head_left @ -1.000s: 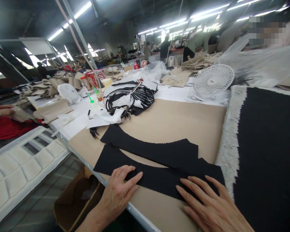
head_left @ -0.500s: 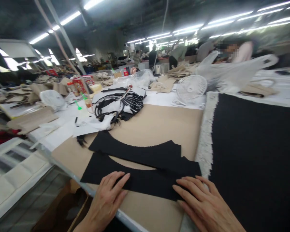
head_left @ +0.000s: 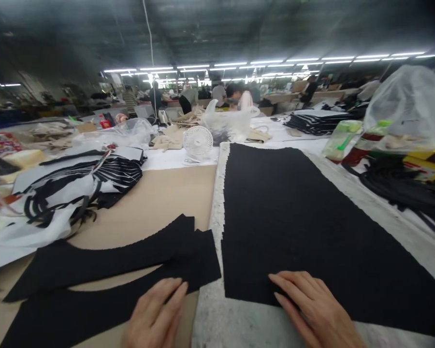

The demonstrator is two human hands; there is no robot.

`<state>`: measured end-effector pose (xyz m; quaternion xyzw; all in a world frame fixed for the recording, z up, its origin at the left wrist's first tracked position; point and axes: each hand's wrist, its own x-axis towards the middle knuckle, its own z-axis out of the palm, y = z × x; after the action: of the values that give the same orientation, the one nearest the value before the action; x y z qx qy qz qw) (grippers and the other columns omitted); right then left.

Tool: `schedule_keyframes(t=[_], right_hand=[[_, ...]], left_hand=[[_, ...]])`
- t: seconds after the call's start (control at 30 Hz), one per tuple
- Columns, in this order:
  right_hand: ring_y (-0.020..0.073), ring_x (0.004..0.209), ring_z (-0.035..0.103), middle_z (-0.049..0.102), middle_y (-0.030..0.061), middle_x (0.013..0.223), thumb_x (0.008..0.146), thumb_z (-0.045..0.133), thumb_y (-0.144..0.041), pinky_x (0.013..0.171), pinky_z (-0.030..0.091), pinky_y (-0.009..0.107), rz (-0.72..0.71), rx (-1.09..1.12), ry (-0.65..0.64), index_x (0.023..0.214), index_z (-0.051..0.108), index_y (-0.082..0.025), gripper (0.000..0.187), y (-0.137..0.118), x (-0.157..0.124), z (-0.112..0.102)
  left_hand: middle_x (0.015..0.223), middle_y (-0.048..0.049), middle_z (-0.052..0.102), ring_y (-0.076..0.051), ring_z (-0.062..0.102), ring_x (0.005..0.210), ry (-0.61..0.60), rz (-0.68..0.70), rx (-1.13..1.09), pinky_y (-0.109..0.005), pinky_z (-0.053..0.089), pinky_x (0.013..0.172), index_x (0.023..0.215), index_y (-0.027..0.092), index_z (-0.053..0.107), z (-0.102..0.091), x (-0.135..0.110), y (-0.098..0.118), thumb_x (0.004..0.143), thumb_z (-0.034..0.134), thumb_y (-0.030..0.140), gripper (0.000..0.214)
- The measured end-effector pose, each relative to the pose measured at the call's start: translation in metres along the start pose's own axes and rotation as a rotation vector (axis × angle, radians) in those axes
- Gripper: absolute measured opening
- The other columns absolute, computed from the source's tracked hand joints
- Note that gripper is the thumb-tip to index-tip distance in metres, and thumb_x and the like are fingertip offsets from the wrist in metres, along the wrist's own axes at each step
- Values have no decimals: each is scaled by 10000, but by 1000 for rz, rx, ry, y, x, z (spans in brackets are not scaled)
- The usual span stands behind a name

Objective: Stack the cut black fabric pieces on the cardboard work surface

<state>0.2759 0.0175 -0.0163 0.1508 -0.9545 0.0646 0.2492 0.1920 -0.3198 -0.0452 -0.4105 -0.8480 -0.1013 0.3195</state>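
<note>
My left hand (head_left: 159, 311) rests its fingertips on the right part of a curved black fabric piece (head_left: 76, 309), fingers bent and not visibly gripping. A second curved black piece (head_left: 108, 263) lies just behind it, partly overlapping. On the near edge of a large black fabric panel (head_left: 293, 217) lies my right hand (head_left: 313, 309), its fingers stretched out and the thumb a little apart. The panel's left edge looks jagged. Wrists are cut off by the bottom of the view.
Brown paper (head_left: 174, 188) covers the table at left. Beyond stand a small white fan (head_left: 197, 141) and a plastic bag (head_left: 232, 121). A bundle of black strips (head_left: 119, 176) lies left; bottles (head_left: 342, 140) and a black coil (head_left: 409, 183) sit right. People work in the background.
The view has swung right, bringing the large panel to the middle. My right hand has moved from the curved piece onto the panel; my left hand is nearer the curved piece's right end.
</note>
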Motion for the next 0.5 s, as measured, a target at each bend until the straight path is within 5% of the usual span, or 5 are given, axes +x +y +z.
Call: schedule_keyframes(t=[0.2, 0.33, 0.5], right_hand=[[190, 920, 621, 679, 63, 1058, 909, 478, -208, 769, 502, 310, 33, -71, 4, 1175, 615, -190, 300, 11, -28, -8], [199, 966, 604, 677, 43, 1100, 888, 509, -194, 816, 468, 334, 112, -30, 26, 1189, 620, -211, 321, 14, -42, -1], [181, 936, 589, 689, -2, 1081, 879, 586, -306, 840, 408, 343, 177, -4, 150, 1156, 638, -242, 289, 19, -55, 11]], left_hand=[[1178, -38, 684, -180, 602, 1112, 17, 266, -39, -285, 513, 876, 1205, 164, 621, 36, 86, 74, 934, 423, 199, 337], [1160, -19, 694, -167, 623, 1070, -2, 342, -11, -272, 510, 857, 1182, 199, 641, 58, 94, 87, 953, 407, 269, 334], [1209, -1, 671, -144, 604, 1098, 5, 457, 31, -229, 455, 913, 1229, 242, 619, 84, 79, 74, 911, 522, 366, 355]])
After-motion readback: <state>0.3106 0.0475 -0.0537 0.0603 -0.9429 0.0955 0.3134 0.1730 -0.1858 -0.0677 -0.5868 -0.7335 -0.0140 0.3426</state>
